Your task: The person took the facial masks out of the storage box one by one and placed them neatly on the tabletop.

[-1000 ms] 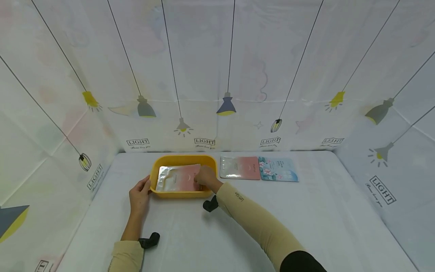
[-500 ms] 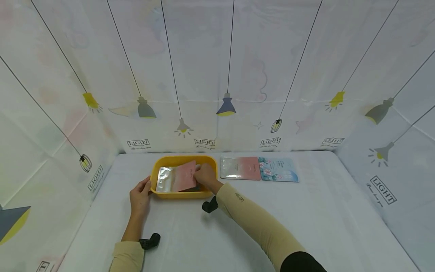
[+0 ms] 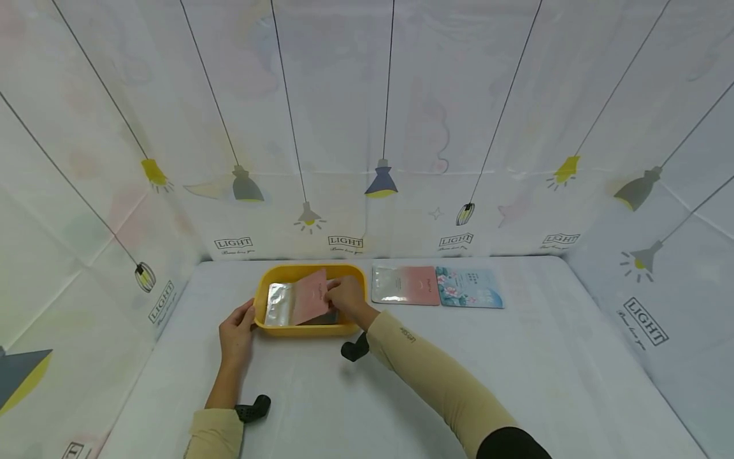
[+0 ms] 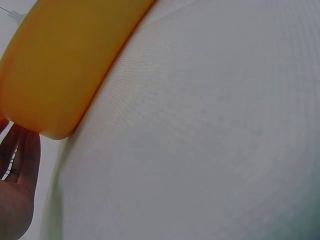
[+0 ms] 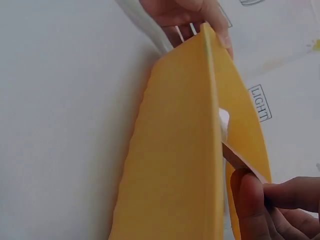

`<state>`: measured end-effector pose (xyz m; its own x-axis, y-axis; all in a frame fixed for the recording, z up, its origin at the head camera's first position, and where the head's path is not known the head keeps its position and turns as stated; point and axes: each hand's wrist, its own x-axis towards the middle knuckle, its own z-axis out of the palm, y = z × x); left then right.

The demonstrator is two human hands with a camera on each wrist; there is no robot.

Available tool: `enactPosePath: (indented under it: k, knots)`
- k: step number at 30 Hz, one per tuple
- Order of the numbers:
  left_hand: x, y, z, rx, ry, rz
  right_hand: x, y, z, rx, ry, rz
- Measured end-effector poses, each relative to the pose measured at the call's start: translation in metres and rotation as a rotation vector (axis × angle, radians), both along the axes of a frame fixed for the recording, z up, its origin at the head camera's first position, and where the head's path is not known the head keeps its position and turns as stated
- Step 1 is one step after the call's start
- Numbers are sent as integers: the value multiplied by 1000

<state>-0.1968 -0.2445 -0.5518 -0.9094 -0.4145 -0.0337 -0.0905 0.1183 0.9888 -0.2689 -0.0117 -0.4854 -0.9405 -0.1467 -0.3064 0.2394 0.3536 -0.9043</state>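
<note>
A yellow plastic tray (image 3: 312, 331) stands at the far left part of the table. My left hand (image 3: 235, 335) grips its left end; in the right wrist view the thumb lies over the rim, the fingers outside. Inside the tray lies a flat pink-and-silver face mask packet (image 3: 309, 301). Its pink right end is tilted up, pinched between thumb and fingers of my right hand (image 3: 346, 298), as the right wrist view also shows at the packet's edge (image 5: 242, 162). Beneath the raised end another packet (image 3: 329, 319) shows, mostly hidden.
Right of the tray, a second pink-and-silver packet (image 3: 406, 285) and a blue floral packet (image 3: 471, 287) lie flat side by side. A white cloth covers the table (image 3: 436, 363). Behind it hangs a white curtain (image 3: 344, 127) printed with lamps.
My right hand has lifted the right end of the pink-and-silver packet, which now slants up and uncovers part of what lies below. The left hand and tray have stayed put.
</note>
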Motion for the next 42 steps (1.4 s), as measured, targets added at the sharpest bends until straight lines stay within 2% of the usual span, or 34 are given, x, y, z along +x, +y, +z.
enactPosePath:
  k: [6,15,23,42]
  knots:
    - [1,-1,-2,14,30,-6,-3,9,6,-97,-33,-14]
    - [3,-1,-2,20,12,-2,-9,23,19,-170,-28,-61]
    - [1,-2,1,18,-10,-7,-19,37,28,-181,-34,-76]
    - [-1,-1,-2,-5,-15,12,-21,92,50,-271,-32,-70]
